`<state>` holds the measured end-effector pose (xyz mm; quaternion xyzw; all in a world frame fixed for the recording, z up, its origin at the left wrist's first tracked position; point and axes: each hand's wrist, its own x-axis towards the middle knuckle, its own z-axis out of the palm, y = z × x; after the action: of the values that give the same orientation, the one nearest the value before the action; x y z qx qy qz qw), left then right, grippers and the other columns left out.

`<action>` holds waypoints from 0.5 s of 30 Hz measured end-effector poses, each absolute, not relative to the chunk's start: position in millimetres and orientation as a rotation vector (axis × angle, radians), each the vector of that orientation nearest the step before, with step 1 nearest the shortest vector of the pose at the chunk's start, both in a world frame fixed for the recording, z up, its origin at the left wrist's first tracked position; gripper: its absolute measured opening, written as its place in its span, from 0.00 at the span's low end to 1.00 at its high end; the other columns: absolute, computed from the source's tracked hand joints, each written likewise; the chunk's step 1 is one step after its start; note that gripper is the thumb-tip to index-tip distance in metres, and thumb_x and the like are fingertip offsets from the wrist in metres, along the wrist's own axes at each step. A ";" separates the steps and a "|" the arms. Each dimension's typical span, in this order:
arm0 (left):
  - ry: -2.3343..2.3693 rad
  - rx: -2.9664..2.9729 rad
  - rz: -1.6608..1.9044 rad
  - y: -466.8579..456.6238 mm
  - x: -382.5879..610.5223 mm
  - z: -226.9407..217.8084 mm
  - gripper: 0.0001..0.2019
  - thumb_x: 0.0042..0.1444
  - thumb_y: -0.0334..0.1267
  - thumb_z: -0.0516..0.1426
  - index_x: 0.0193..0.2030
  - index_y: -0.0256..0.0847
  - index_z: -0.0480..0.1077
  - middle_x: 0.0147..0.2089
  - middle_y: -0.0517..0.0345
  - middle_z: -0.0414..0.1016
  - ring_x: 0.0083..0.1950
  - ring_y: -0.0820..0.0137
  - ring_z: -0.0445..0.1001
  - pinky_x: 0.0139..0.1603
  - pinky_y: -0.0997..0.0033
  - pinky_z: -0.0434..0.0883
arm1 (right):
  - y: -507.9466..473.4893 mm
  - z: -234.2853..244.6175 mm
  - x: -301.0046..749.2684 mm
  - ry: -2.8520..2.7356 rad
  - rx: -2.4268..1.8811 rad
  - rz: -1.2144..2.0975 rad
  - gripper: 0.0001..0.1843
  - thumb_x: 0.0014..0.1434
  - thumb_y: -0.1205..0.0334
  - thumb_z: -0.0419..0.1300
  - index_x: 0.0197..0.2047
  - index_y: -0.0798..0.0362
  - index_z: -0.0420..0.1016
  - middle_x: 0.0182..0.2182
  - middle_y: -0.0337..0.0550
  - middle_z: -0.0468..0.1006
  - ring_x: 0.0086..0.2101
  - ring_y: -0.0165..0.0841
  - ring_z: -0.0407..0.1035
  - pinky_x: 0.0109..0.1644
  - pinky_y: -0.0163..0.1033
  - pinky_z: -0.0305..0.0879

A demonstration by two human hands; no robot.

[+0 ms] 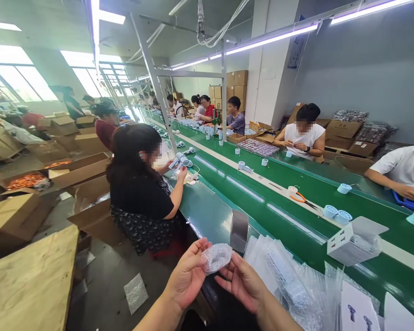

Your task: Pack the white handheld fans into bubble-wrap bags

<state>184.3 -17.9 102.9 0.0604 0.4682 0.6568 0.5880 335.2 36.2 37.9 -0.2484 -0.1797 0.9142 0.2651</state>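
Bubble-wrapped piece (216,258): located at the near centre of the scene, raised between our two hands, just left of a pile of clear pouches. We see a rounded outline with a darker hollow at its middle; we cannot make out what the wrap encloses.

Our left hand (186,278) grips the left end between thumb and fingers, palm turned up. Our right hand (243,281) pinches the right end with thumb and forefinger, its remaining fingers loosely curled beneath.

For good handling, we judge that both ends need light, even support: firm enough to stop the wrap from slipping open, gentle enough not to crush the bubbles. We do best to press loose film flat with the thumbs and to check that no edge protrudes.

Just beyond the piece, an open grey box (239,231) stands on the near bench (212,204). To the right lie the bubble-wrap pouches (288,276), and at the near right a white printed carton (357,305). Farther right, an open white carton (341,243) sits with its flaps raised.

Beyond, orange-handled pliers (301,198) lie by the green belt (290,225). At left, a co-worker (138,188) in black holds a pale device (181,161).
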 end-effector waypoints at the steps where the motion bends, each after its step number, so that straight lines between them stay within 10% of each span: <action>1: 1.103 0.179 1.508 -20.9 186.7 102.3 0.24 0.30 0.30 0.67 0.40 0.41 0.73 0.41 0.57 0.76 0.43 0.67 0.75 0.46 0.67 0.71 | 35.0 39.1 337.1 -0.454 -0.662 2.497 0.29 0.47 0.47 0.72 0.47 0.50 0.69 0.38 0.38 0.79 0.37 0.29 0.75 0.48 0.41 0.70; 9: 1.741 0.997 1.064 -40.3 198.0 67.7 0.12 0.43 0.34 0.57 0.38 0.38 0.73 0.30 0.58 0.73 0.32 0.67 0.72 0.31 0.69 0.68 | 14.8 28.9 337.0 -0.872 -0.787 2.124 0.19 0.45 0.52 0.70 0.30 0.52 0.65 0.25 0.32 0.71 0.26 0.25 0.67 0.31 0.31 0.64; 15: 2.066 1.317 1.092 -42.2 186.6 49.4 0.11 0.46 0.32 0.50 0.34 0.41 0.71 0.38 0.54 0.68 0.41 0.62 0.70 0.47 0.60 0.66 | 6.9 -3.7 330.7 -1.295 -1.243 1.826 0.18 0.46 0.49 0.61 0.27 0.47 0.54 0.18 0.25 0.55 0.15 0.23 0.51 0.15 0.29 0.51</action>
<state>186.6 -42.2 49.4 0.4781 0.7500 0.3965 0.2273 330.7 6.9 -3.7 -0.4652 -0.4844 0.6833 0.2865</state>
